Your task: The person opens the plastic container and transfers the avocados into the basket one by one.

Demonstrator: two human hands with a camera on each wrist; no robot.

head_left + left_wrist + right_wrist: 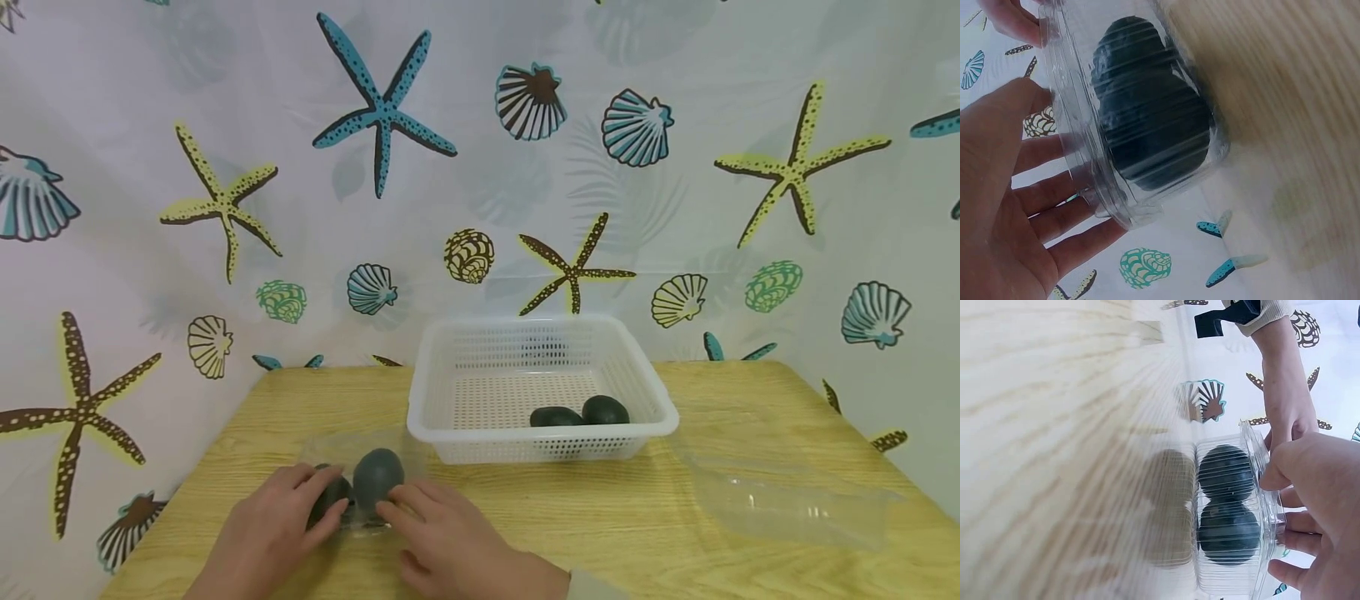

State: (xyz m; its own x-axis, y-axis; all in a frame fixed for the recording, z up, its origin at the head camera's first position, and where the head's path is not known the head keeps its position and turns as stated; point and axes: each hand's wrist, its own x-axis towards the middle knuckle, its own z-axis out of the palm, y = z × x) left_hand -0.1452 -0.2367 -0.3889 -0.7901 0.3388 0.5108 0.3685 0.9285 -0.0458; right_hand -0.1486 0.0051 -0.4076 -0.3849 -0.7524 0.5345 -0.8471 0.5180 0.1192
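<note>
Two dark green avocados sit side by side in a clear plastic box (1229, 581) on the table's left part. In the head view, my left hand (273, 517) reaches over the box's left end, its thumb and index finger curved about the left avocado (321, 504). At the right avocado (378, 475), fingertips of my right hand (453, 533) rest by its lower edge and the box rim. Through the ridged wall in the left wrist view, the avocados (1154, 131) overlap; the left fingers (1054, 187) extend to the rim.
A white perforated basket (540, 436) stands behind, right of the hands, with two more avocados (604, 410) near its front wall. Another clear plastic piece (795, 508) lies at the right on the wooden table (600, 533). A patterned curtain (480, 200) hangs close behind.
</note>
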